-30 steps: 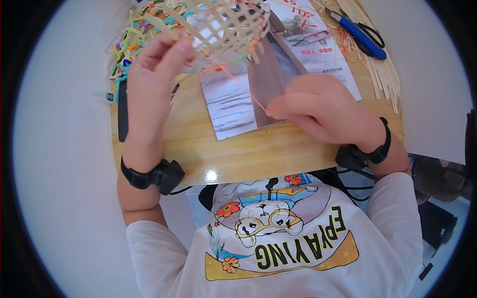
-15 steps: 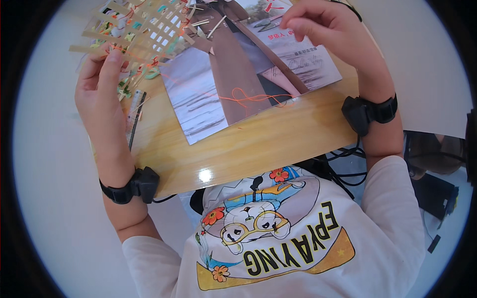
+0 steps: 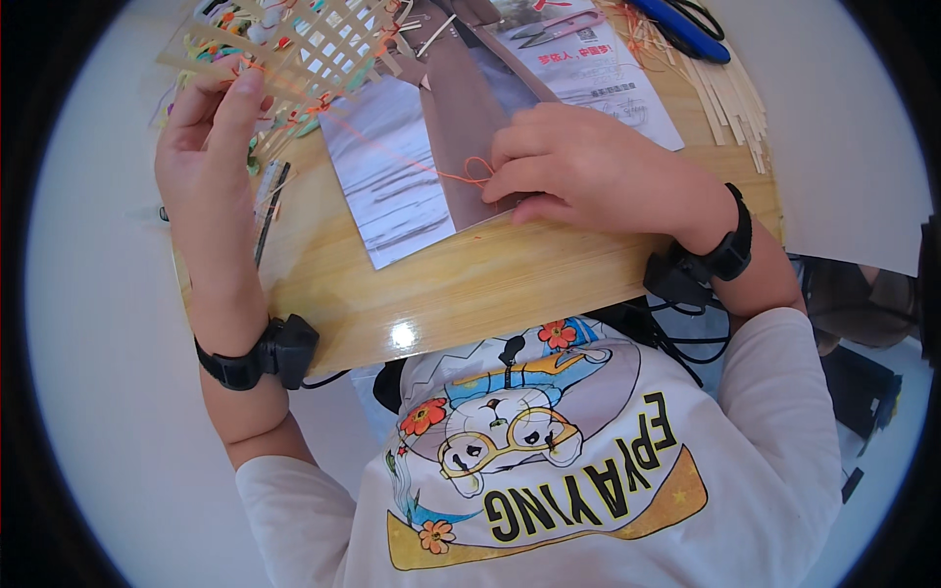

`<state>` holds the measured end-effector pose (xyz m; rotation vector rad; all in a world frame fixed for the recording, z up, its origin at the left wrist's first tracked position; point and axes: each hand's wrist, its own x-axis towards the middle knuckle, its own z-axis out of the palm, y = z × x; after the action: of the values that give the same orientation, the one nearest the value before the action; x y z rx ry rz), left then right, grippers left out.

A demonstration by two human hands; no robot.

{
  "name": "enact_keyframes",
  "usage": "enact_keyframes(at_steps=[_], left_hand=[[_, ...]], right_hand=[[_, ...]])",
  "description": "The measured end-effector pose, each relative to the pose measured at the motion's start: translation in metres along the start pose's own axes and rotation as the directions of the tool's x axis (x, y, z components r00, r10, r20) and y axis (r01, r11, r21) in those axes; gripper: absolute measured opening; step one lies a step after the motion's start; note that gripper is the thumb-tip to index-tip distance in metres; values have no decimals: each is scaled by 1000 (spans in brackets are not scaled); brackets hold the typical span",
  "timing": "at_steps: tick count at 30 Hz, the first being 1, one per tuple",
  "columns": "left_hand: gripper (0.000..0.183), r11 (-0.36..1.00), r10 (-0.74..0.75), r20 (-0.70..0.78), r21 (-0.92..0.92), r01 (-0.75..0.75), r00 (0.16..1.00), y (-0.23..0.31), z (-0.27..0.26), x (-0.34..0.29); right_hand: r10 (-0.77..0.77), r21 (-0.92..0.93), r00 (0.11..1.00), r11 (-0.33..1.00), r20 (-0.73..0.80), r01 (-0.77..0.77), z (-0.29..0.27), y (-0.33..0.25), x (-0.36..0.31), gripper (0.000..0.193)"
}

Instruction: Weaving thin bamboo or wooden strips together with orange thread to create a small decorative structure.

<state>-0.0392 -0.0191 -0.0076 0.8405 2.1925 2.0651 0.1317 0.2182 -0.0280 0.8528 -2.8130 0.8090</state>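
Note:
My left hand [image 3: 211, 122] is closed on the edge of a woven lattice [image 3: 333, 44] of pale flat bamboo strips, thumb against the fingers, with bits of orange thread tied at the crossings. From the lattice's lower corner an orange thread [image 3: 402, 157] runs rightward across a glossy magazine [image 3: 387, 220] and makes a small loop. Over the magazine's lower part, my right hand [image 3: 588, 171] is lowered with fingers curled and thumb below, gripping the thread beside that loop. The fingers partly hide the contact, and the thread's tail is out of sight beneath them.
Pink thread snips [image 3: 559, 27] lie on the magazine's upper part. At the table's right are blue-handled scissors [image 3: 686, 29], loose bamboo strips [image 3: 720, 98] and tangled orange thread. A black pen [image 3: 270, 216] rests by my left wrist, and colourful scraps lie under the lattice.
My right hand has come down from the magazine's upper right onto the orange thread, uncovering the scissors and strips. My left hand keeps its hold on the lattice.

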Motion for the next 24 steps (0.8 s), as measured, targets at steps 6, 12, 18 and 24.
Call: enact_keyframes(at_steps=[6, 12, 18, 24], left_hand=[[23, 1000, 11, 31, -25, -10, 999, 3, 3, -1], [20, 1000, 10, 55, -30, -8, 998, 4, 3, -1], [15, 998, 28, 80, 48, -32, 996, 4, 6, -5], [15, 989, 63, 54, 128, -69, 997, 8, 5, -6]], right_hand=[[-128, -211, 990, 971, -58, 113, 17, -7, -5, 17], [11, 220, 991, 975, -130, 18, 7, -14, 1, 8], [358, 822, 933, 545, -47, -167, -33, -20, 10, 3], [282, 662, 858, 745, -430, 87, -107, -19, -21, 17]])
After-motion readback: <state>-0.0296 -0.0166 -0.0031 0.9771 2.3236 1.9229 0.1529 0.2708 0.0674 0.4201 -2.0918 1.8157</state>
